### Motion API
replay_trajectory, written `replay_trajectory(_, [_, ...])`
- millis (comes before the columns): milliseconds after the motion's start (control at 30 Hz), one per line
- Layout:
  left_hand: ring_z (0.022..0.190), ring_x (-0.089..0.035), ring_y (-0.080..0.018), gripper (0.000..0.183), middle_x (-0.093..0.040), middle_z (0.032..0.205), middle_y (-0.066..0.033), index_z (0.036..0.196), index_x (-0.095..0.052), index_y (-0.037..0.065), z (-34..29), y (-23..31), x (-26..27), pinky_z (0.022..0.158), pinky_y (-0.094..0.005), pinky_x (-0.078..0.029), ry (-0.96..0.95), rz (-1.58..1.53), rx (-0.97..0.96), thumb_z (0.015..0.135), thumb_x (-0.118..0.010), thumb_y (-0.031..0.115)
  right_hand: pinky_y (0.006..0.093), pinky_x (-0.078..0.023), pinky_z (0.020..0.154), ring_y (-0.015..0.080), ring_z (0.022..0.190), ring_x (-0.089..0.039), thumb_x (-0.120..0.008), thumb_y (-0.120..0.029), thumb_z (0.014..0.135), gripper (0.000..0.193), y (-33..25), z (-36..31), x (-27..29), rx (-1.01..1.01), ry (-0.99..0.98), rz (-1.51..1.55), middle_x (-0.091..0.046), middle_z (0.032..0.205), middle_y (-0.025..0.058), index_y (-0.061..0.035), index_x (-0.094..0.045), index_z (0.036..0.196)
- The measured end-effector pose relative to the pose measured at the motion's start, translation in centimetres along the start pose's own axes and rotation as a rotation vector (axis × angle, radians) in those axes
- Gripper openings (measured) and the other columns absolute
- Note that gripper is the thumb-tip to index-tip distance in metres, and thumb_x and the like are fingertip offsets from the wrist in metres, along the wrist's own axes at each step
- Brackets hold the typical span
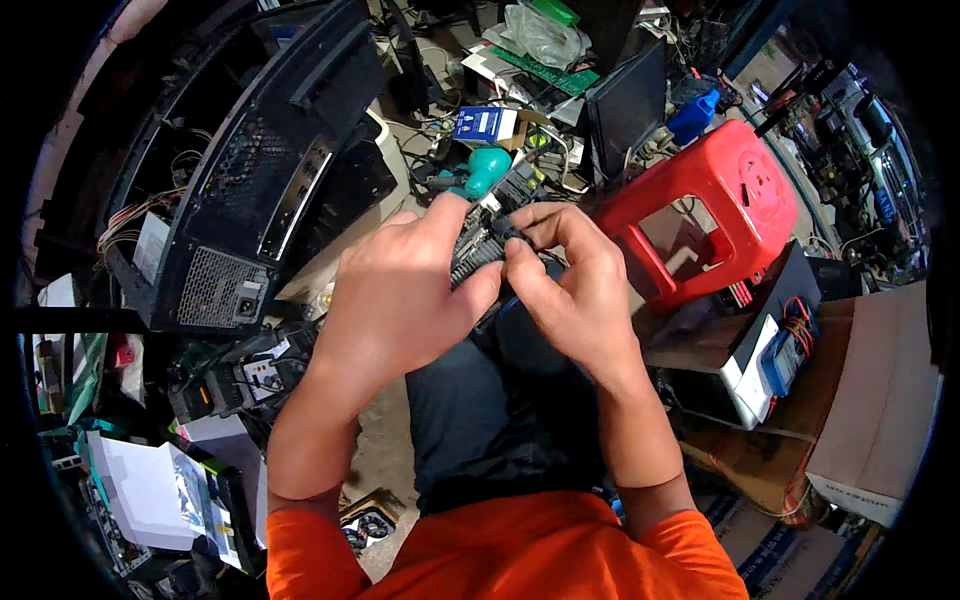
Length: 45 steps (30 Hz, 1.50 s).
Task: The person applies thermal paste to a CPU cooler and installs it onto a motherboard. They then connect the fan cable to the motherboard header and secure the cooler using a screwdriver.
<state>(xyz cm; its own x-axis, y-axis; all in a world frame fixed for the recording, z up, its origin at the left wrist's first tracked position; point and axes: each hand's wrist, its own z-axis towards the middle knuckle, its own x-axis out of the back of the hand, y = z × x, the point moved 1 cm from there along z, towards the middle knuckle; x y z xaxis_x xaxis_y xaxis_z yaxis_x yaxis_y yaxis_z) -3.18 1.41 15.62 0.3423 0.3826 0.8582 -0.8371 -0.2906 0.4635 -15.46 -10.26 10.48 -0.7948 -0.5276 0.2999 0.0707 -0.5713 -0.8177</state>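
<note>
Item: small black finned component [478, 250], prob. a heatsink/fan assy; exact type can't tell. Held between both hands, above the person's lap, dark trousers [500, 410] below.

L hand [400, 290]: fingers curled round the component's left side, thumb tip up at its top edge; closed grip on it.

R hand [570, 285]: fingers [535, 215] bent in over the component's upper right, thumb and forefinger pinched at a small black part on top; touching it, closed on it.

Surroundings, rel. to fingers:
- Teal-handled tool [485, 168], just beyond the fingers, on the floor.
- Small blue box [478, 125], further beyond, slightly left.
- Open black PC case [260, 170], lying tilted, left of L hand; mesh vent and power socket face the camera.
- Red plastic stool [715, 210], on its side, right of R hand, near but apart.
- Dark flat monitor [628, 105], beyond and right of fingers.
- White-and-black unit w/ red wires [755, 345], right of R forearm.
- Cardboard box [870, 410], far right.
- White papers [140, 490], well left of and below L forearm.
- Orange shirt [500, 550], at the bottom edge.
</note>
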Motion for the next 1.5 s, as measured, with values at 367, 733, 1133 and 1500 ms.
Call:
replay_trajectory(367, [0.075, -0.063, -0.0384, 0.038, -0.062, 0.080, -0.0177, 0.103, -0.062, 0.004, 0.0, 0.8, 0.3, 0.064, -0.0459, -0.049, -0.046, 0.081, -0.081, 0.075, -0.076, 0.025, 0.0363, -0.052, 0.076, 0.0289, 0.084, -0.068, -0.071, -0.005, 0.083, 0.019, 0.3, -1.6, 0.9, -0.062, -0.010, 0.069, -0.069, 0.099, 0.0189, 0.0024, -0.054, 0.079])
replay_trajectory(733, [0.077, -0.060, -0.0395, 0.035, -0.060, 0.077, -0.0192, 0.096, -0.058, -0.001, -0.4, 1.4, 0.6, 0.065, -0.0468, -0.046, -0.145, -0.014, -0.103, 0.079, -0.071, 0.027, 0.0353, -0.053, 0.077, 0.0289, 0.086, -0.069, -0.073, -0.001, 0.082, 0.018, -0.1, -2.5, 1.2, 0.003, 0.022, 0.048, -0.069, 0.101, 0.0199, 0.0015, -0.055, 0.081])
replay_trajectory(1133, [0.076, -0.060, -0.0396, 0.034, -0.059, 0.078, -0.0192, 0.098, -0.058, -0.002, -0.6, 0.7, 0.7, 0.065, -0.0454, -0.045, -0.153, -0.057, -0.112, 0.079, -0.070, 0.024, 0.0366, -0.052, 0.076, 0.0318, 0.085, -0.065, -0.073, 0.001, 0.080, 0.015, -0.4, -2.2, 1.0, 0.102, 0.001, 0.032, -0.068, 0.098, 0.0178, 0.0019, -0.058, 0.085])
replay_trajectory(1500, [0.074, -0.060, -0.0438, 0.033, -0.058, 0.074, -0.0226, 0.091, -0.052, 0.000, -0.6, 0.9, 0.9, 0.063, -0.0474, -0.045, -0.169, -0.118, -0.093, 0.079, -0.070, 0.025, 0.0369, -0.052, 0.077, 0.0320, 0.085, -0.065, -0.074, 0.001, 0.080, 0.015, -0.7, -2.4, 0.9, 0.118, -0.010, 0.026, -0.068, 0.097, 0.0179, 0.0029, -0.060, 0.085])
